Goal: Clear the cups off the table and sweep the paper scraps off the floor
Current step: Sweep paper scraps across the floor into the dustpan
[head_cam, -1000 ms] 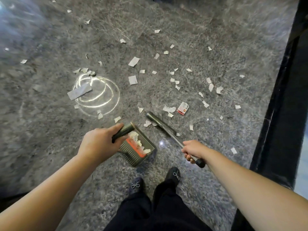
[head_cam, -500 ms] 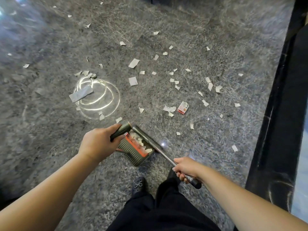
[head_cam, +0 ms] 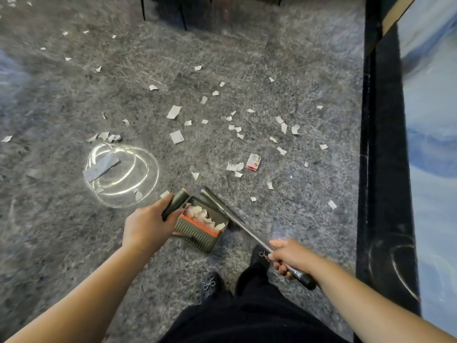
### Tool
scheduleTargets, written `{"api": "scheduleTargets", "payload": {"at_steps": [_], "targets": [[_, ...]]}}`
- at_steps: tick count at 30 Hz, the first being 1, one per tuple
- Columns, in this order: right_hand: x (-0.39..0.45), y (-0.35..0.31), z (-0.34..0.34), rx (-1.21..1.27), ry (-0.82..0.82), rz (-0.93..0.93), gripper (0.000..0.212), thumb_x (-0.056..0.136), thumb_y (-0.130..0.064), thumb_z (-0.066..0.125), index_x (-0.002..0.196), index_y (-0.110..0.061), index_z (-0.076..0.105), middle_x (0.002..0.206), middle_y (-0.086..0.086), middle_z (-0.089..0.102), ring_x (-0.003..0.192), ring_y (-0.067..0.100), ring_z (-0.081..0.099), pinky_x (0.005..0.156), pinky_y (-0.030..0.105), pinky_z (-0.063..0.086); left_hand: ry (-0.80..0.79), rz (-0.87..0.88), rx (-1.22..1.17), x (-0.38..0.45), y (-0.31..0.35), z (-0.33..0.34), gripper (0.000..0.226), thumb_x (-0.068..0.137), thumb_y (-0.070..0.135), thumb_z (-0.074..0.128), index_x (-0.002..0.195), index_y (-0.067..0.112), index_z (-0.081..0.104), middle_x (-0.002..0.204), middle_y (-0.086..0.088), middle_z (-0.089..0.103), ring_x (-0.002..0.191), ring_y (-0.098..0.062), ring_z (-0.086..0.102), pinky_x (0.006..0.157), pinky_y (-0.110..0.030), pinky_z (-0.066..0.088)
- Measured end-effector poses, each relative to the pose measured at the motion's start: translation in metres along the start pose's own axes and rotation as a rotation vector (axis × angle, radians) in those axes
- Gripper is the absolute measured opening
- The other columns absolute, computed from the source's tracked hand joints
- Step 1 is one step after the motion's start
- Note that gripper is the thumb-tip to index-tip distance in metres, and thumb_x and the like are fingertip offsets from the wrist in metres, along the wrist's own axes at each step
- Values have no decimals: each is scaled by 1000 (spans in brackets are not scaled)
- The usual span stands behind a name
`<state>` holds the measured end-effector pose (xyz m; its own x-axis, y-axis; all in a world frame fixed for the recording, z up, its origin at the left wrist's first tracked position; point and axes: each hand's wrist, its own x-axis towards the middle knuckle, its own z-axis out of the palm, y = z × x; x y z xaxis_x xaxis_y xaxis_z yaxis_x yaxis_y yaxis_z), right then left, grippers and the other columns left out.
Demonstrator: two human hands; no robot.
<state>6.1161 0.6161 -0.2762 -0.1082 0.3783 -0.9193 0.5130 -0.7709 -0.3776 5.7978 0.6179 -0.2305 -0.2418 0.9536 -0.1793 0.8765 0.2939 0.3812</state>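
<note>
Scraps (head_cam: 174, 112) lie scattered on the floor beyond the dustpan (head_cam: 202, 225). We grip its handle with our left hand (head_cam: 148, 227) and the broom (head_cam: 237, 219) with our right hand (head_cam: 289, 256); short strokes toward the dustpan's lip should work best.

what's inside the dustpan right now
White paper scraps lie piled in the dustpan, just beyond its orange comb strip. The left hand grips the dustpan's handle and covers its near-left corner, so anything there cannot be seen.
</note>
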Motion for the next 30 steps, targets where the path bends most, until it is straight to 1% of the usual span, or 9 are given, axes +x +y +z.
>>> {"api": "scheduleTargets", "payload": {"at_steps": [4, 10, 14, 18, 20, 22, 25, 28, 30], "targets": [[-9, 24, -11, 189, 73, 6, 56, 95, 0, 48, 147, -15, 33, 56, 4, 46, 35, 8, 40, 35, 17, 32, -23, 55, -22, -2, 11, 2, 50, 90, 48, 58, 136, 30, 53, 94, -3, 71, 90, -26, 64, 72, -32, 47], [-17, 46, -48, 404, 196, 18, 42, 95, 4, 46, 136, -1, 44, 56, 7, 43, 33, 9, 38, 35, 15, 29, -39, 141, -15, 17, 44, 9, 51, 90, 46, 59, 137, 28, 53, 96, -7, 71, 90, -29, 65, 70, -33, 47], [-17, 58, -89, 517, 304, 33, 49, 94, 6, 43, 142, -4, 38, 55, 7, 41, 40, 13, 36, 37, 17, 29, -34, 132, 13, 35, 64, 20, 53, 90, 49, 57, 138, 29, 52, 94, -7, 71, 86, -28, 64, 61, -30, 41], [-13, 75, -141, 525, 392, 58, 33, 93, 7, 38, 124, 5, 49, 57, 9, 41, 44, 16, 36, 35, 18, 29, -33, 98, 9, 49, 96, 33, 51, 90, 48, 58, 136, 28, 53, 93, -9, 70, 85, -30, 63, 63, -31, 41], [-12, 80, -168, 521, 432, 71, 20, 93, 5, 40, 109, 0, 50, 56, 10, 44, 45, 16, 39, 35, 20, 32, -21, 87, 15, 54, 109, 42, 50, 89, 48, 59, 134, 28, 55, 90, -8, 69, 82, -31, 63, 64, -33, 45], [-8, 85, -193, 542, 464, 66, 22, 93, 5, 44, 110, -7, 52, 54, 9, 46, 45, 17, 42, 36, 21, 34, -8, 88, 55, 58, 119, 48, 50, 89, 50, 58, 134, 29, 55, 88, -8, 70, 82, -32, 63, 64, -34, 45], [7, 95, -238, 553, 488, 81, 26, 92, 3, 46, 115, -5, 55, 53, 9, 49, 45, 18, 44, 38, 23, 35, 18, 45, 76, 71, 138, 60, 52, 89, 51, 58, 135, 29, 53, 89, -10, 71, 81, -35, 64, 62, -33, 44], [24, 100, -273, 575, 525, 101, 27, 89, 4, 47, 113, -3, 56, 54, 9, 50, 45, 18, 45, 39, 24, 36, 16, -28, 29, 87, 131, 71, 60, 80, 75, 45, 128, 39, 53, 77, -2, 69, 68, -29, 64, 61, -38, 53], [38, 102, -293, 546, 545, 116, 30, 88, 3, 47, 115, -7, 56, 52, 8, 51, 44, 18, 46, 38, 24, 38, 1, -100, -34, 99, 119, 81, 71, 73, 85, 37, 126, 40, 49, 73, 1, 66, 65, -26, 63, 63, -42, 55]]}}
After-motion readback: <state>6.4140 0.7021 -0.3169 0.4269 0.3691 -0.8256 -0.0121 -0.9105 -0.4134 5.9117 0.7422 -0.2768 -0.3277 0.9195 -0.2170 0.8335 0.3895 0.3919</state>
